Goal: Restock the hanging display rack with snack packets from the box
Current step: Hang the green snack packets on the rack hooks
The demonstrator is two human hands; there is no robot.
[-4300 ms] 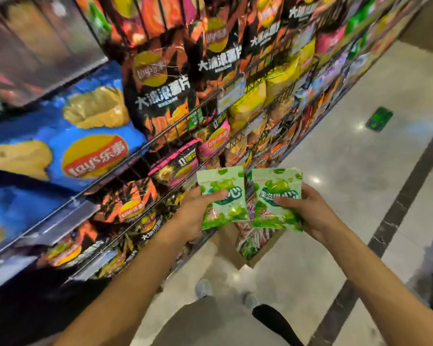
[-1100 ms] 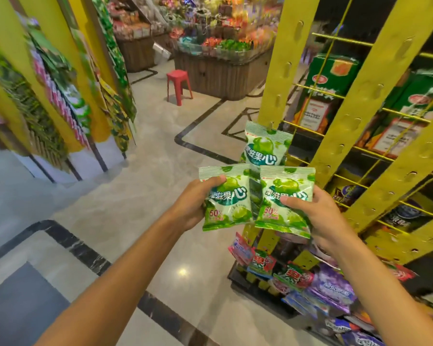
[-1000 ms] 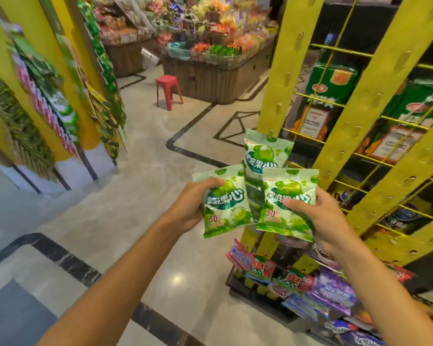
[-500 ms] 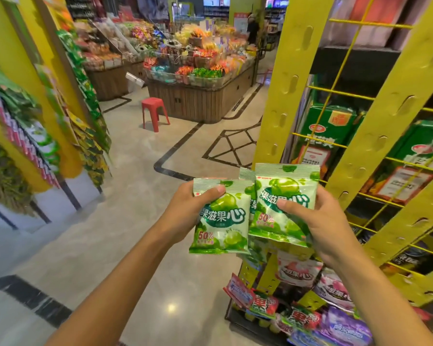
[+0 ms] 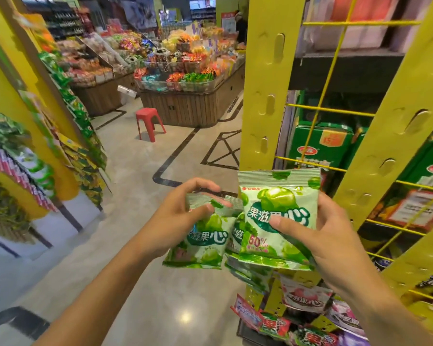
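Upright green packet (image 5: pixel 278 216) in right hand (image 5: pixel 328 236); another, left hand (image 5: pixel 175 221)

Two hands (image 5: pixel 175 221), three green packets (image 5: pixel 278 216), one red stool (image 5: pixel 149 123).

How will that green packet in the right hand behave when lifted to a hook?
The green packet, held in the right hand, probably stays floppy: it is a thin film pouch, puffed in the middle. It looks light, since the thumb and fingers alone carry it. Its glossy film may slide in the grip.
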